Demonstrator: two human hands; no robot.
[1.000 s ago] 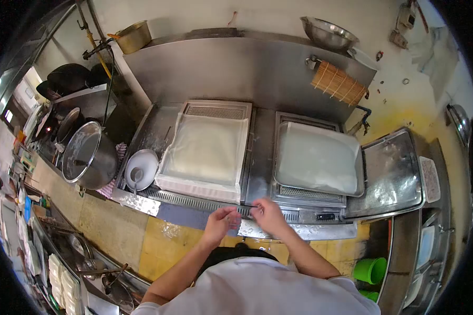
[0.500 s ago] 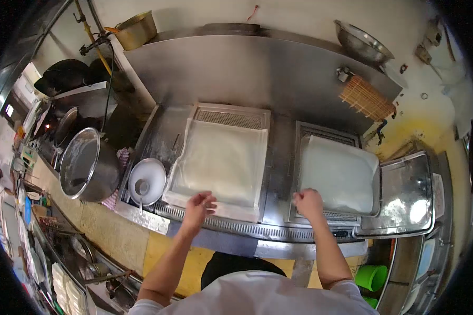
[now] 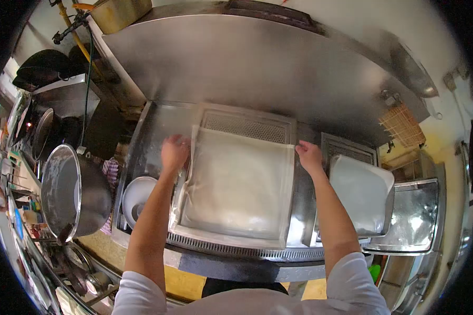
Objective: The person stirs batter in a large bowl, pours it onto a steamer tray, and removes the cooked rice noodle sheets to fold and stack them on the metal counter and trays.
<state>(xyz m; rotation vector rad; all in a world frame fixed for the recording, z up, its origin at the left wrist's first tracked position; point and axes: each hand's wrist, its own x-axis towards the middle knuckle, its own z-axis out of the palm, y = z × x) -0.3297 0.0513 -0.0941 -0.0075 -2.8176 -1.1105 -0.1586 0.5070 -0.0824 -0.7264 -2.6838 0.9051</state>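
Observation:
A pale cloth (image 3: 236,184) with a thin whitish layer on it lies over the left perforated steamer tray (image 3: 247,126). My left hand (image 3: 175,153) is at the cloth's far left corner, its fingers bent inward; what they hold, if anything, is too small to tell. At the far right corner, my right hand (image 3: 308,155) has its thumb and forefinger pinched on the cloth's edge. To the right, a second tray (image 3: 360,197) holds a white sheet.
A large steel pot (image 3: 92,194) stands at the left, with a white bowl (image 3: 136,197) beside it, partly behind my left forearm. An empty metal tray (image 3: 410,215) lies at the right. A bamboo mat (image 3: 402,126) hangs on the back wall.
Both hands have moved forward from the near side of the steamer to the far corners of the cloth. The view has shifted closer over the left tray.

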